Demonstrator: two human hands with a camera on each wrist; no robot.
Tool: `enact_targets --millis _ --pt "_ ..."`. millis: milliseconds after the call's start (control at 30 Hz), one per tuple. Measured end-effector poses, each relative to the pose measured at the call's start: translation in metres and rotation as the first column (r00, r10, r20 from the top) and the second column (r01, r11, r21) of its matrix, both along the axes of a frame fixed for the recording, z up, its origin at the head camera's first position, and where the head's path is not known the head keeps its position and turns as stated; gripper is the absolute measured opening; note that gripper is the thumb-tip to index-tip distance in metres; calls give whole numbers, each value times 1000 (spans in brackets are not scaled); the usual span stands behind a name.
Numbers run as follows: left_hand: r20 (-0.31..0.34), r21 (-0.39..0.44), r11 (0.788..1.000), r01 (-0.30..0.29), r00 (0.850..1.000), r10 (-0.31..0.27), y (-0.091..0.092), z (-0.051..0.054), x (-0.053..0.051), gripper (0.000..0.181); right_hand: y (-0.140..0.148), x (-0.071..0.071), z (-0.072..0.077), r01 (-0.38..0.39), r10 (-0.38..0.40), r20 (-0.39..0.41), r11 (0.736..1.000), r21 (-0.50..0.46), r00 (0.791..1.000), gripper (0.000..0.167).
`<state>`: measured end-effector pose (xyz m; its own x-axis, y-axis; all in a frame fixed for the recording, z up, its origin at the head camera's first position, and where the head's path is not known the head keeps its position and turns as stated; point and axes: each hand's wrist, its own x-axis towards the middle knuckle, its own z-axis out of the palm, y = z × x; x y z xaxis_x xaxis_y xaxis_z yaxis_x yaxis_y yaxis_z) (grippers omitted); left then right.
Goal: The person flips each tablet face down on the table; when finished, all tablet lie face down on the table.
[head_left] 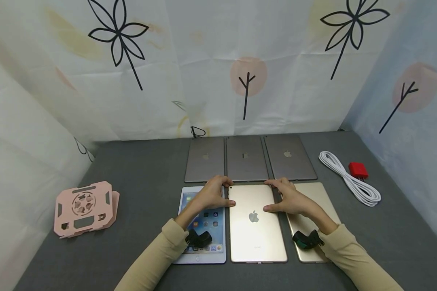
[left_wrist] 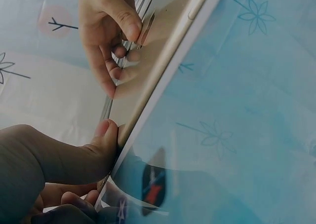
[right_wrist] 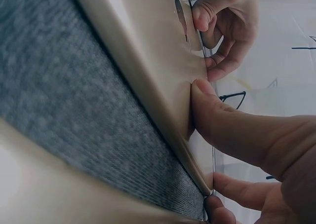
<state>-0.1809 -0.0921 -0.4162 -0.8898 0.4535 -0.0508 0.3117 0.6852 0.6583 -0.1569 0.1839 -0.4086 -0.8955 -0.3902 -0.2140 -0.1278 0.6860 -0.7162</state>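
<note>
A gold tablet [head_left: 256, 238] lies back side up in the middle of the front row, its apple logo showing. My left hand [head_left: 213, 196] holds it near the upper left corner, thumb at the left edge and fingers at the top. Opposite, my right hand [head_left: 289, 198] grips the upper right part, its thumb [right_wrist: 205, 98] over the edge of the back. To the left is a white-framed tablet [head_left: 207, 238] with its screen lit, partly under my left wrist. Another gold tablet [head_left: 317, 194] lies on the right, partly hidden by my right forearm.
Three grey tablets, left [head_left: 205, 161], middle [head_left: 247, 159] and right [head_left: 290, 157], form a row behind. A coiled white cable [head_left: 349, 180] and a red charger plug [head_left: 358, 170] lie at the right. A pink folding stand [head_left: 83, 208] sits at the left on the grey tabletop [head_left: 142, 173].
</note>
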Motion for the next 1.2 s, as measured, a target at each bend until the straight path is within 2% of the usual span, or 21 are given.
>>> enact_targets --millis 267,600,900,1067,1200 --pt "3 -4 1000 -3 1000 3 0 1 0 56 -2 1 1 1 -1 -16 1000 21 1000 89" --pt "-28 -4 1000 13 1000 -13 -1 -2 1 56 -8 5 5 -3 7 -74 998 59 997 83" --pt "-8 50 997 53 999 -53 -5 -2 2 61 -22 7 8 -62 79 -138 991 119 987 77" --pt "-16 75 993 94 996 -93 -13 -3 3 67 -37 7 11 -108 131 -160 983 148 978 70" --pt "-5 63 992 112 994 -111 -23 0 7 70 -50 8 13 -150 173 -157 977 152 972 68"
